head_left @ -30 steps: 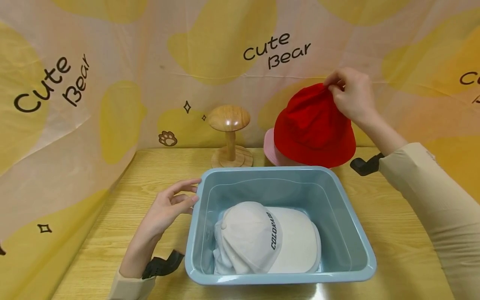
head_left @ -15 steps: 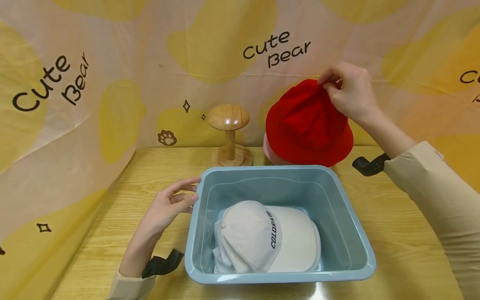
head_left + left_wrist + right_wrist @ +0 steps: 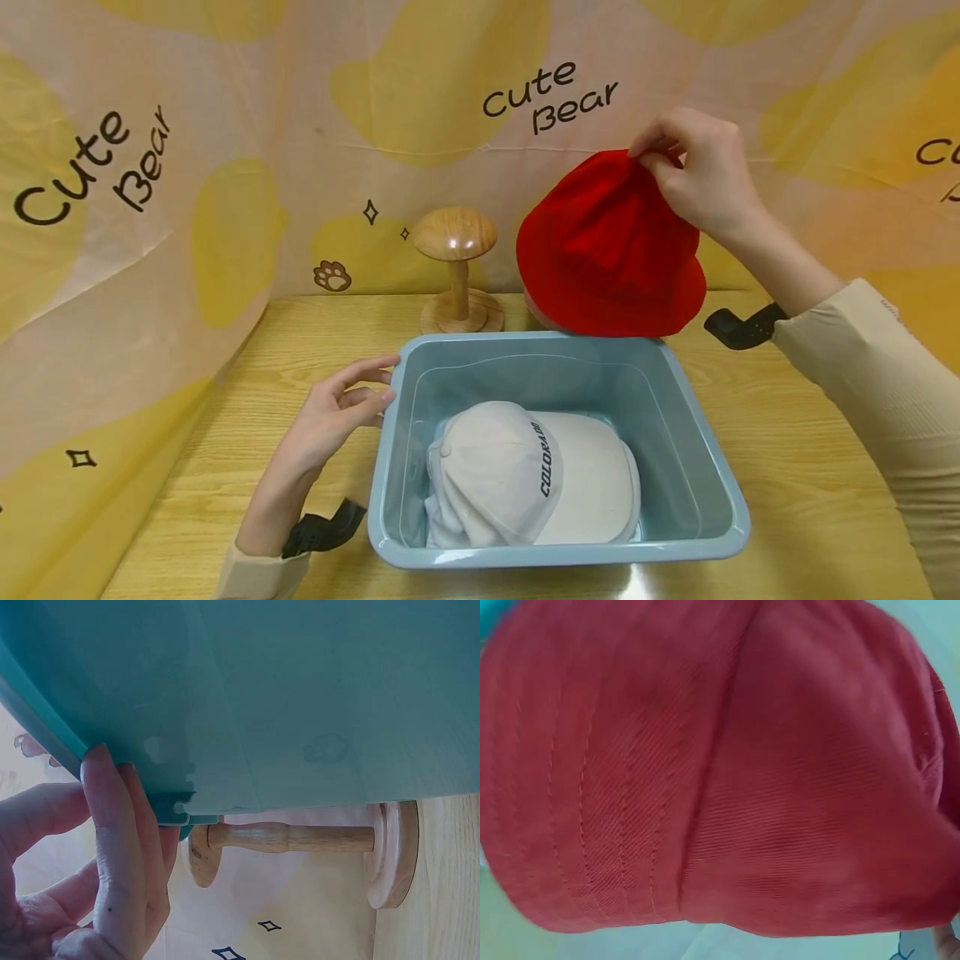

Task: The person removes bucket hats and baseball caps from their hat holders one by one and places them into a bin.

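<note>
My right hand (image 3: 701, 171) pinches a red bucket hat (image 3: 615, 250) by the top of its crown. The hat hangs tilted behind the blue basin (image 3: 558, 557), its lower edge by the far rim. Its stitched brim (image 3: 585, 780) and crown fill the right wrist view, which hides most of the hand. My left hand (image 3: 337, 408) touches the basin's left rim with extended fingers (image 3: 112, 825) against the outer wall. Inside the basin lies a white cap (image 3: 502, 475) marked "COLORADO", on top of some pale fabric at the left.
A wooden hat stand (image 3: 456, 237) with a rounded top stands behind the basin. A sliver of something pink (image 3: 536, 312) shows behind the red hat. The wooden table (image 3: 300, 333) extends to both sides, and a patterned yellow cloth (image 3: 420, 92) hangs at the back.
The red bucket hat has moved left and slightly up in my right hand, covering nearly all of the pink thing behind it. My left hand stays at the basin's rim.
</note>
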Motion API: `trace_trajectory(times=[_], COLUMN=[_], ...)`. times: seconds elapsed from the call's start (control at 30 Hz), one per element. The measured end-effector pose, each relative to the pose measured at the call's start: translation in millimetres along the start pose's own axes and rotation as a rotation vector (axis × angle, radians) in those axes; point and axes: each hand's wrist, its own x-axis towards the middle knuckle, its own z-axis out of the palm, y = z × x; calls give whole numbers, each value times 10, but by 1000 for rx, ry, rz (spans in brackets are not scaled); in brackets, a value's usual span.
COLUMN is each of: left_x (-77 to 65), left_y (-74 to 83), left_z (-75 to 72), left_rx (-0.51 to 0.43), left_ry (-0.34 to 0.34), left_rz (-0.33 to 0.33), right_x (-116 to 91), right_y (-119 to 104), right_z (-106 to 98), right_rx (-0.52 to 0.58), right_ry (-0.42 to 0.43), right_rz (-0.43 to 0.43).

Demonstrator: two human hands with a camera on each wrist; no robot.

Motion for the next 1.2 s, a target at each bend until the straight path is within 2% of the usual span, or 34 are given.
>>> trace_trajectory(times=[0.43,0.9,1.2], left_x=[-27,-41,-40], left_y=[8,35,49], left_z=[4,19,17], left_rx=[6,16,20], left_ry=[12,16,17], left_rz=[-10,-10,-16], right_x=[-57,-172,-271], right_y=[-209,-426,-581], right_z=[-70,-92,-95], right_rx=[57,136,176], right_ry=[1,14,19], right_rz=[-96,-299,-369])
